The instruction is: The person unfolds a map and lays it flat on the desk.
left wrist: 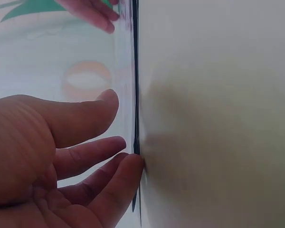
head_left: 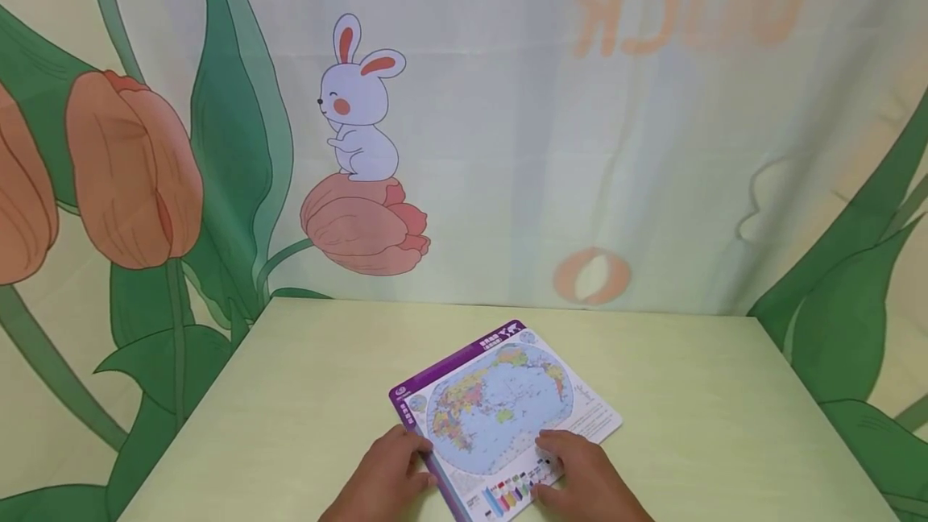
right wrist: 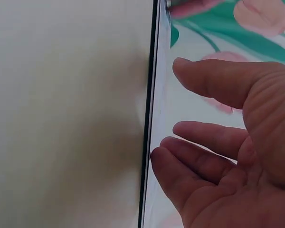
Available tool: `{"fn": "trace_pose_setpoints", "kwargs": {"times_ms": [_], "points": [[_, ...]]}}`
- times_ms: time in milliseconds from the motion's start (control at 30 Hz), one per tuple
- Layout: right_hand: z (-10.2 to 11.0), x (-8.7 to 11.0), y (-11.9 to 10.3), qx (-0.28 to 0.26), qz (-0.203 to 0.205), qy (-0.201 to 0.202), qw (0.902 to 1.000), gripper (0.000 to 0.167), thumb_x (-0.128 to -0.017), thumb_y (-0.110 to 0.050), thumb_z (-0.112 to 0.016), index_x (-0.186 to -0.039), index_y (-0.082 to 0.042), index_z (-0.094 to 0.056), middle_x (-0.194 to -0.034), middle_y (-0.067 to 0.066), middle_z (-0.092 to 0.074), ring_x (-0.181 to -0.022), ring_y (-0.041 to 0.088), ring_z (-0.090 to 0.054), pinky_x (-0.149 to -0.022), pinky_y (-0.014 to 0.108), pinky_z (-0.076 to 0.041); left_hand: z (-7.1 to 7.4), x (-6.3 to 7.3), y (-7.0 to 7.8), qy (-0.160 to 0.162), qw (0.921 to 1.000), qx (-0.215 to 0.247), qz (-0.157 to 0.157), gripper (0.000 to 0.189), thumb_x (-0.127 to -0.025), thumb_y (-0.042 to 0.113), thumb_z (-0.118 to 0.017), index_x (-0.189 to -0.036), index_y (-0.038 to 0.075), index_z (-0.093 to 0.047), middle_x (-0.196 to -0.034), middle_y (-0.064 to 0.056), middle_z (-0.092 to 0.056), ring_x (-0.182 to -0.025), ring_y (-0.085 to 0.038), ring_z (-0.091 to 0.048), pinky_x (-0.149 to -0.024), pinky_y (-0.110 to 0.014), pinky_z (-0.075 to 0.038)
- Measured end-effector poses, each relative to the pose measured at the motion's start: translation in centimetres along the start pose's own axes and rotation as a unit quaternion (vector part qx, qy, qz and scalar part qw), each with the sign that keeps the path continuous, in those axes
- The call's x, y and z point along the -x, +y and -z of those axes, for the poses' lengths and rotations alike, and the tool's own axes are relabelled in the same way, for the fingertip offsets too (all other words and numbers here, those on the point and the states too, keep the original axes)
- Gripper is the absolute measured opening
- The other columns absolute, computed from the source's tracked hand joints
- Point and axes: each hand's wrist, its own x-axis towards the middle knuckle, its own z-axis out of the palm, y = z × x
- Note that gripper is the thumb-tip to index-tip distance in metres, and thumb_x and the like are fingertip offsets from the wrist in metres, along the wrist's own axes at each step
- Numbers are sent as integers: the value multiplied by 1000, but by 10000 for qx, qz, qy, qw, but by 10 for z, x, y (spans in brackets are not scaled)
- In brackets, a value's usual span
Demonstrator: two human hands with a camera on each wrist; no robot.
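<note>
A flat world map board (head_left: 507, 401) with a purple top border lies slanted on the pale table (head_left: 696, 393). At its left edge, my left hand (head_left: 387, 474) touches the side with its fingertips. My right hand (head_left: 587, 474) is at the lower right part of the board, covering some of the printing there. In the left wrist view, the left hand (left wrist: 61, 166) has its fingers loosely bent and its thumb apart from them. The right wrist view has the right hand (right wrist: 228, 147) in a similar pose, a fingertip against a thin dark edge.
Behind the table hangs a curtain (head_left: 493, 184) printed with tulips, green leaves and a white rabbit. The table's far edge (head_left: 652, 312) meets this curtain. Bare tabletop extends on both sides of the board.
</note>
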Motion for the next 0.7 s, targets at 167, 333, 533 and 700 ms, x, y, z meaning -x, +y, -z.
{"fn": "trace_pose_setpoints", "kwargs": {"times_ms": [167, 333, 533, 700], "points": [[-13, -4, -13, 65, 38, -451, 9990, 64, -82, -27, -90, -132, 5, -68, -142, 19, -66, -135, 45, -59, -113, 64, -43, 6, -8, -9, 350, 9985, 23, -418, 32, -90, 17, -84, -115, 0, -73, -107, -4, -63, -92, -15, -53, -83, -30, -50], [-24, -8, -24, 338, 334, -700, 9964, 62, -83, -32, -89, -129, 5, -70, -139, 19, -67, -129, 45, -61, -109, 55, -50, 10, -21, -22, 532, 9964, 28, -653, 31, -88, 14, -86, -113, 0, -74, -99, -2, -63, -88, -12, -54, -77, -25, -49], [-52, -16, -11, 427, 457, -809, 9948, 78, -79, -53, -90, -131, 1, -70, -141, 17, -67, -129, 42, -62, -108, 49, -53, 18, -35, -29, 816, 9942, -1, -695, 29, -83, 7, -88, -108, -1, -76, -97, -5, -65, -86, -16, -56, -75, -26, -49], [-78, -24, 5, 741, 702, -880, 9909, 79, -82, -66, -80, -130, -3, -73, -140, 16, -68, -128, 39, -64, -105, 46, -56, 23, -50, -37, 886, 9948, 31, -501, 26, -83, 4, -86, -107, 2, -77, -109, -7, -69, -100, -20, -63, -95, -39, -56]]}}
